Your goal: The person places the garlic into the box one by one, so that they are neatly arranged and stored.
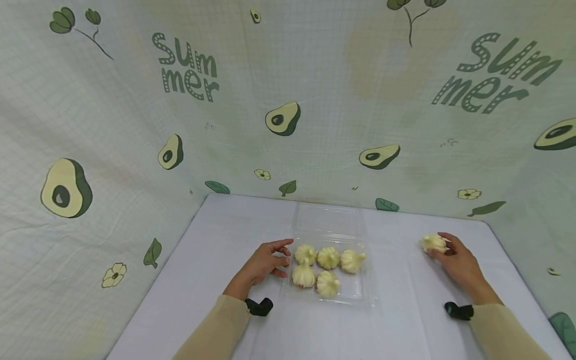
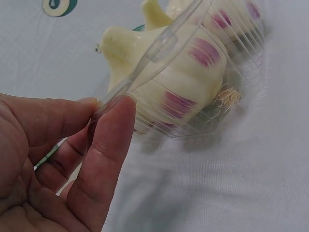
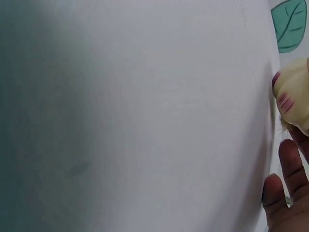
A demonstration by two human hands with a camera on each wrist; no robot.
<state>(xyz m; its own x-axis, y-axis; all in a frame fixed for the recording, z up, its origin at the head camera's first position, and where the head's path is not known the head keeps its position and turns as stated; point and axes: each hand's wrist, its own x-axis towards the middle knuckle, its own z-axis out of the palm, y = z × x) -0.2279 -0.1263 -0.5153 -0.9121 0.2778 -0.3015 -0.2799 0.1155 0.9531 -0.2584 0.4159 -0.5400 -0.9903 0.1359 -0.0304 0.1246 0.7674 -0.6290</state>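
Observation:
A clear plastic clamshell box (image 1: 355,295) lies on the table with its lid (image 1: 327,220) folded back. Several garlic bulbs (image 1: 328,258) sit inside it, toward the left and back. My left hand (image 1: 265,261) is at the box's left side; in the left wrist view its thumb and a finger (image 2: 113,130) pinch the clear rim, beside a purple-streaked bulb (image 2: 174,77). Far to the right, my right hand (image 1: 461,262) grips a single garlic bulb (image 1: 433,243) between thumb and fingers. Only part of that hand (image 3: 292,193) and bulb (image 3: 292,99) shows in the right wrist view.
A white cloth covers the table (image 1: 405,320). Behind and on both sides hangs a pale curtain (image 1: 315,65) printed with avocados, leaves and lettering. Black straps with small devices (image 1: 259,306) sit on both wrists.

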